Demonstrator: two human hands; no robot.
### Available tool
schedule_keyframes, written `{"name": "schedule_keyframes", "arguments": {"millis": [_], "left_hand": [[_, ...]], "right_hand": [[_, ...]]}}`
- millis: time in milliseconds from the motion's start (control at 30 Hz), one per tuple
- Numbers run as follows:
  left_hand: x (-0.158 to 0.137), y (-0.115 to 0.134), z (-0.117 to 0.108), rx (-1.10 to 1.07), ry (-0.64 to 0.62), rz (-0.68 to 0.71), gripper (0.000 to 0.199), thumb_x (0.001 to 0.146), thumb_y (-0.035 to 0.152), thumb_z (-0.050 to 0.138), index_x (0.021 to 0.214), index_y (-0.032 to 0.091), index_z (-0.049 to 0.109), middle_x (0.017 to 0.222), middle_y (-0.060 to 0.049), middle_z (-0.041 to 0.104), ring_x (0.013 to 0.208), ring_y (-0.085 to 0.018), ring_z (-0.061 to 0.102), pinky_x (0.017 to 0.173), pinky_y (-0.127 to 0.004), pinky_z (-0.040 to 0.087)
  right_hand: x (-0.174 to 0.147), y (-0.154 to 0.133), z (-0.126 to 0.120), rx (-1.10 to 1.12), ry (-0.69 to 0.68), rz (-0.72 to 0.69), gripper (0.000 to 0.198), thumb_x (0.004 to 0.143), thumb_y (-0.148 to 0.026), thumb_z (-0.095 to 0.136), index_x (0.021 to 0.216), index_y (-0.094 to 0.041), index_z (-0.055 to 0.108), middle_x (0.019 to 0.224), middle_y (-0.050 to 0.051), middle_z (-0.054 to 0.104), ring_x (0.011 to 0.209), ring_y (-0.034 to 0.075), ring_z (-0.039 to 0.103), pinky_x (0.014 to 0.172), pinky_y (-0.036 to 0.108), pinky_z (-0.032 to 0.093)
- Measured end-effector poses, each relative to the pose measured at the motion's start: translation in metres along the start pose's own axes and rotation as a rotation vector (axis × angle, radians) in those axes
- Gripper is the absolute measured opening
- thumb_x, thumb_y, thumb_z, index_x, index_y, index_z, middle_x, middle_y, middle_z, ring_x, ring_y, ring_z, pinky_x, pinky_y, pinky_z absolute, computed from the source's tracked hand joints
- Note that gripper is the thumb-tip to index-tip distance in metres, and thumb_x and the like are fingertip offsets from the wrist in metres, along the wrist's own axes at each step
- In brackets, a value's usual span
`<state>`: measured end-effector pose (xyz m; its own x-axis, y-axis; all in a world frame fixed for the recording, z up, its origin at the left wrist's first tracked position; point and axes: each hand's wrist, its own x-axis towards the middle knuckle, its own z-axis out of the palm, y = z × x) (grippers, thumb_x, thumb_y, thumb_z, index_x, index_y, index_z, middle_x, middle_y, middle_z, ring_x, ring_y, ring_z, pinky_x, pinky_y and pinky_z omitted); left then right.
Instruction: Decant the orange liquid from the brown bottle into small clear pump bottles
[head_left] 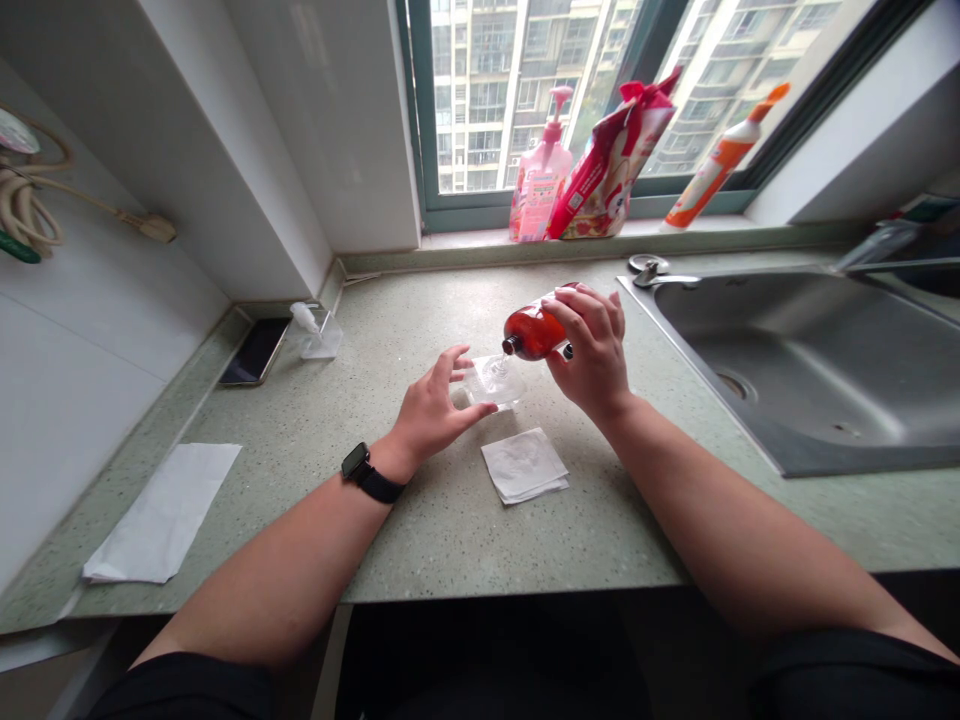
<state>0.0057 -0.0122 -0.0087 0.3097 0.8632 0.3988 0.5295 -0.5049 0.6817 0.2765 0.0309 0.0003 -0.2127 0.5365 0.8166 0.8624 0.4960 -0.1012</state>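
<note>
Both forearms reach in over the counter's (420, 545) near edge and converge at a clear container (495, 385). Left hand (435, 405), watch (360, 465) at its wrist: half spread, thumb at the container's near side, fingers curved at its far-left side; cannot tell whether they press on it. Right hand (596, 350): wrapped round a red-brown bottle (534, 330), above and right of the container, tipped with its mouth over it; a thin clear stream (505, 361) runs down into the container.

Surroundings, near to far. White sheet (165, 515): well left of the container, on the near side. Folded tissue (525, 465): just nearside of the container, between the forearms. Steel sink (802, 365): right of the container, well apart. Phone (256, 352) and pump dispenser (320, 335): left, slightly beyond. Beyond the container, on the sill: pink pump bottle (540, 190), red bag (611, 170), orange-and-white bottle (716, 168).
</note>
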Motion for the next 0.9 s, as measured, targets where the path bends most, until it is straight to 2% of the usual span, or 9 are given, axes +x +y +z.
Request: {"name": "schedule_keyframes", "arguments": {"millis": [900], "left_hand": [[-0.0004, 0.0002, 0.0002, 0.017, 0.007, 0.017, 0.089, 0.083, 0.050, 0.092, 0.154, 0.027, 0.042, 0.137, -0.013, 0.074, 0.116, -0.030, 0.079, 0.100, -0.049, 0.067]], "right_hand": [[0.0006, 0.0001, -0.0019, -0.003, -0.018, 0.015, 0.073, 0.086, -0.011, 0.064, 0.153, -0.038, 0.051, 0.150, 0.006, 0.062, 0.151, 0.036, 0.050, 0.133, 0.070, 0.026]]}}
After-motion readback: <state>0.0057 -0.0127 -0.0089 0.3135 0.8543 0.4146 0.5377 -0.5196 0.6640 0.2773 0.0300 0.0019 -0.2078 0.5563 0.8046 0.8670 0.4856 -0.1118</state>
